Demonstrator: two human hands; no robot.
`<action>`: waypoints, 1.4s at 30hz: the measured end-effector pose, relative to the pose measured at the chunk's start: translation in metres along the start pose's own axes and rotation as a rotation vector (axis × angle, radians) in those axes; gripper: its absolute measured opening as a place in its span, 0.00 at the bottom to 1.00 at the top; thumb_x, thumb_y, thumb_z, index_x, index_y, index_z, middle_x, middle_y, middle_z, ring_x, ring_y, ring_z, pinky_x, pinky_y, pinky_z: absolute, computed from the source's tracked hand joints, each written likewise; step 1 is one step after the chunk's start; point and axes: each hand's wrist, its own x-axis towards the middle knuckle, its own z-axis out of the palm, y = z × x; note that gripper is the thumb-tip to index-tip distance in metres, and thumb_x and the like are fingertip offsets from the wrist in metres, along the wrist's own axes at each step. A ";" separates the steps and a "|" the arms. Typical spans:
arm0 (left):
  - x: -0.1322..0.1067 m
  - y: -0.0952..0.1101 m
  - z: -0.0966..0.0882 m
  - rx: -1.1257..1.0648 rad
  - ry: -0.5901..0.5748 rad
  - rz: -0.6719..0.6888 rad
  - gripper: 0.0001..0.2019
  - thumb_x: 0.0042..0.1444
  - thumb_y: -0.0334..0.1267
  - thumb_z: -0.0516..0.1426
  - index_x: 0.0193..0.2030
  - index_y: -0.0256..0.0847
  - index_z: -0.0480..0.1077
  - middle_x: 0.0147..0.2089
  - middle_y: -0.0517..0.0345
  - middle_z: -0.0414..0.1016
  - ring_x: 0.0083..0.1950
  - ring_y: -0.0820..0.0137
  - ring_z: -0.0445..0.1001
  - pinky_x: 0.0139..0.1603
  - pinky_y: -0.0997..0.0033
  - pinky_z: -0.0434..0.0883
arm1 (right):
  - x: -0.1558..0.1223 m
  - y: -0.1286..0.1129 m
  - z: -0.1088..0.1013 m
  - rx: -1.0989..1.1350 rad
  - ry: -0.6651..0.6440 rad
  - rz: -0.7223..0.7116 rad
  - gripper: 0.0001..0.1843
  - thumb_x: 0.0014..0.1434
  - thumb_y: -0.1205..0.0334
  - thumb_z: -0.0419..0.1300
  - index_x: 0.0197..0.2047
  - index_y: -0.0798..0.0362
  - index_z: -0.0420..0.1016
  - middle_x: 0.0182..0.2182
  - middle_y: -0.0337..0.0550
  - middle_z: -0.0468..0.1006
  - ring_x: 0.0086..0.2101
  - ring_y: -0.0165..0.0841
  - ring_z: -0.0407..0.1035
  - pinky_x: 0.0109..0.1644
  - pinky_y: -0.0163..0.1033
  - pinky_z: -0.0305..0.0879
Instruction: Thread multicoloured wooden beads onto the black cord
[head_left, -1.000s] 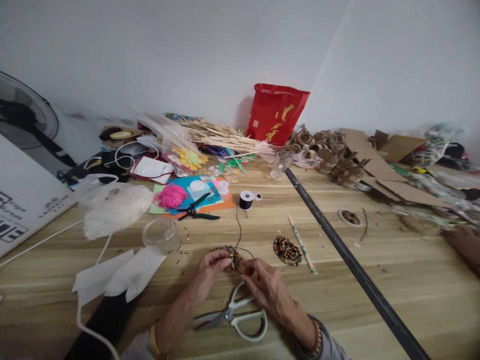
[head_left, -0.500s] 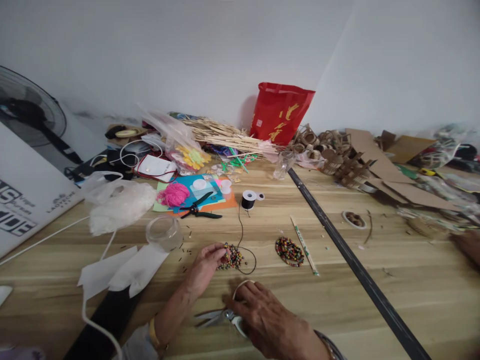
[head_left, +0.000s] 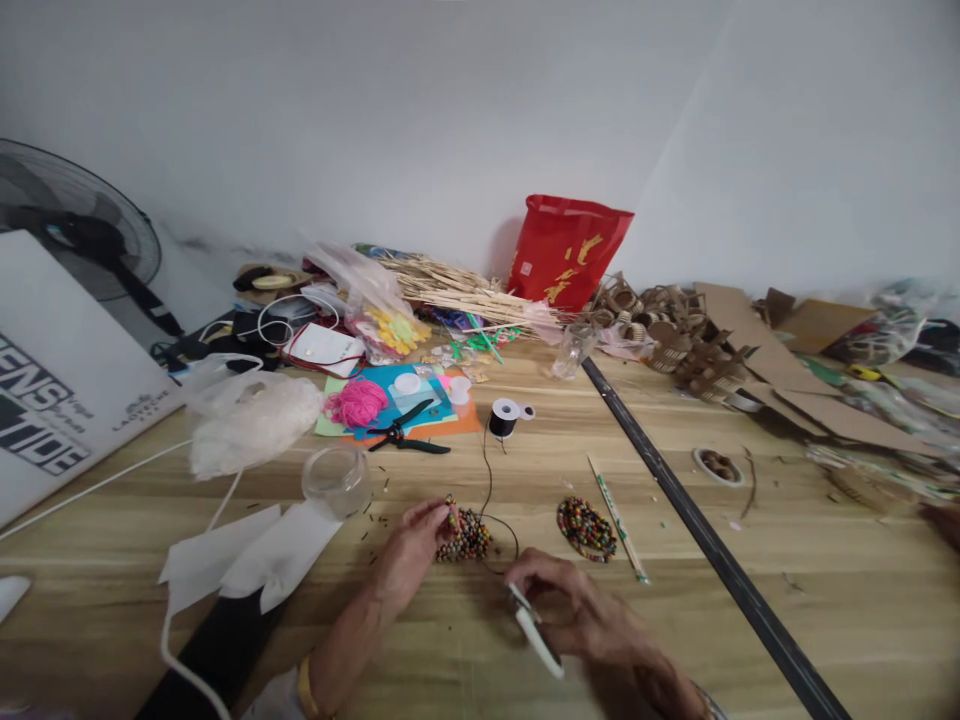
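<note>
My left hand (head_left: 414, 540) pinches a short string of colourful beads (head_left: 451, 515) between thumb and fingertips, held up beside a heap of beads (head_left: 472, 540) on the table. A thin black cord (head_left: 488, 470) runs from the black spool (head_left: 503, 420) down to the heap and loops to its right. My right hand (head_left: 585, 615) is closed around white-handled scissors (head_left: 540, 642), to the lower right of the beads. The hand hides part of the scissors, and the blades are hard to make out. A coil of strung beads (head_left: 586, 529) lies farther right.
Beside the coil lies a thin wrapped stick (head_left: 619, 520). Black-handled pruners (head_left: 409, 436), pink yarn (head_left: 358, 402) and a clear jar (head_left: 336, 482) are at the left. A dark strip (head_left: 697, 520) crosses the table; a small white dish (head_left: 718, 466) sits beyond it. Someone's hand shows at the right edge.
My right hand has lifted the scissors from the tabletop and moved right and forward, turning them. My left hand now raises the beaded string more visibly. The view has shifted slightly.
</note>
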 end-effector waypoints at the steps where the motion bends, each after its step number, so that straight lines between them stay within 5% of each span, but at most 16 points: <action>1: 0.000 -0.001 0.000 -0.005 0.006 -0.005 0.13 0.35 0.40 0.71 0.27 0.35 0.78 0.26 0.58 0.78 0.29 0.73 0.73 0.32 0.75 0.68 | 0.001 0.005 -0.002 0.150 0.040 0.019 0.18 0.53 0.59 0.63 0.48 0.50 0.69 0.39 0.46 0.74 0.39 0.38 0.71 0.42 0.41 0.69; 5: -0.001 -0.006 -0.001 -0.030 0.005 -0.016 0.12 0.35 0.38 0.71 0.27 0.35 0.78 0.27 0.58 0.79 0.30 0.72 0.74 0.34 0.74 0.68 | 0.006 0.022 0.009 0.587 0.155 0.069 0.27 0.54 0.46 0.62 0.52 0.50 0.65 0.39 0.49 0.75 0.39 0.41 0.72 0.40 0.44 0.70; 9: -0.001 -0.011 -0.002 -0.035 -0.025 -0.027 0.11 0.36 0.37 0.71 0.27 0.35 0.78 0.26 0.57 0.79 0.30 0.72 0.74 0.34 0.73 0.68 | 0.014 0.031 0.026 0.617 0.202 0.084 0.33 0.54 0.42 0.61 0.59 0.47 0.59 0.37 0.47 0.74 0.33 0.37 0.72 0.36 0.43 0.70; 14: -0.001 -0.015 -0.002 -0.069 -0.036 -0.034 0.10 0.36 0.35 0.70 0.26 0.36 0.78 0.26 0.57 0.80 0.30 0.71 0.75 0.35 0.72 0.69 | 0.018 0.031 0.035 0.287 0.395 -0.017 0.31 0.51 0.44 0.64 0.56 0.48 0.66 0.37 0.45 0.72 0.36 0.36 0.70 0.37 0.38 0.69; 17: -0.002 -0.015 -0.002 -0.067 -0.061 -0.031 0.09 0.38 0.35 0.70 0.27 0.36 0.77 0.27 0.56 0.80 0.30 0.70 0.76 0.35 0.71 0.70 | 0.016 0.027 0.038 0.003 0.391 -0.068 0.29 0.53 0.53 0.65 0.57 0.47 0.65 0.44 0.47 0.71 0.43 0.38 0.68 0.46 0.41 0.67; 21: -0.003 -0.015 0.000 -0.083 -0.069 -0.030 0.10 0.36 0.36 0.71 0.26 0.36 0.77 0.28 0.56 0.81 0.31 0.70 0.76 0.35 0.71 0.71 | 0.014 0.025 0.040 -0.216 0.354 -0.070 0.32 0.53 0.60 0.66 0.60 0.47 0.61 0.44 0.46 0.69 0.41 0.37 0.68 0.47 0.40 0.68; 33: -0.006 -0.014 0.009 0.040 -0.070 0.004 0.11 0.36 0.38 0.70 0.24 0.36 0.76 0.29 0.55 0.80 0.32 0.68 0.76 0.35 0.69 0.72 | 0.012 0.029 0.039 -0.424 0.329 -0.038 0.34 0.53 0.64 0.65 0.61 0.47 0.58 0.43 0.46 0.69 0.40 0.37 0.68 0.43 0.40 0.69; 42: -0.005 -0.015 0.007 0.057 -0.095 -0.002 0.10 0.38 0.37 0.70 0.26 0.36 0.76 0.30 0.56 0.81 0.33 0.69 0.76 0.36 0.71 0.72 | 0.010 0.032 0.038 -0.508 0.327 -0.012 0.26 0.57 0.66 0.60 0.59 0.48 0.62 0.41 0.45 0.70 0.34 0.34 0.69 0.39 0.37 0.69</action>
